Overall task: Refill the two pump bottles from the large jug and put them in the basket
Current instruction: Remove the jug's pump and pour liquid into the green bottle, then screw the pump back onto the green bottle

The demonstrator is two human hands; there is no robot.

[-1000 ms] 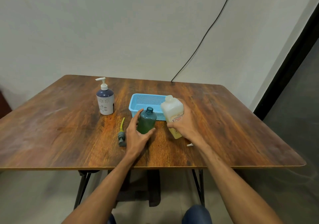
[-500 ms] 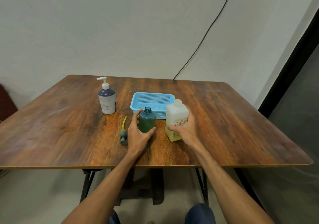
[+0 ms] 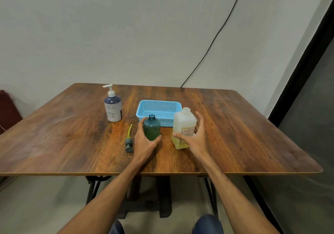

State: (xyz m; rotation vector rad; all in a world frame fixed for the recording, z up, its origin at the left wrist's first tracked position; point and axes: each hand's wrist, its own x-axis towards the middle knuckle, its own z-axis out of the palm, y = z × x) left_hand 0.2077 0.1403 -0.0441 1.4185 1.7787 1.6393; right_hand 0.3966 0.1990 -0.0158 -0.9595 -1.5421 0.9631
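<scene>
On the table (image 3: 72, 134), furthest left and towards the far side, a white pump bottle (image 3: 112, 107) with a dark shoulder stands upright, its pump screwed on, well apart from both hands. Nearer and to its right, a loose pump (image 3: 129, 142) lies flat on the wood: grey head towards the person, yellow tube pointing away. It sits just beside the left hand (image 3: 144, 144) without touching it.

The left hand grips the green bottle (image 3: 152, 129). Its fingers curl round the bottle's left side and the thumb presses low on the right side. The bottle stands upright on the table with its neck uncapped, and its body looks dark and full almost to the shoulder.

Just behind the bottle is the blue basket (image 3: 168, 121), with nothing in it. Its front wall shows between the bottle and the jug (image 3: 183, 123).

The jug stands upright at the basket's right front corner, uncapped, with pale yellow liquid low in it. The right hand (image 3: 196, 138) cups around its right side with fingers spread and nearly straight. The thumb tip crosses in front of the label, though whether any part of the hand actually touches the jug is hard to tell. The left and right hands are apart, with bare wood between them.
</scene>
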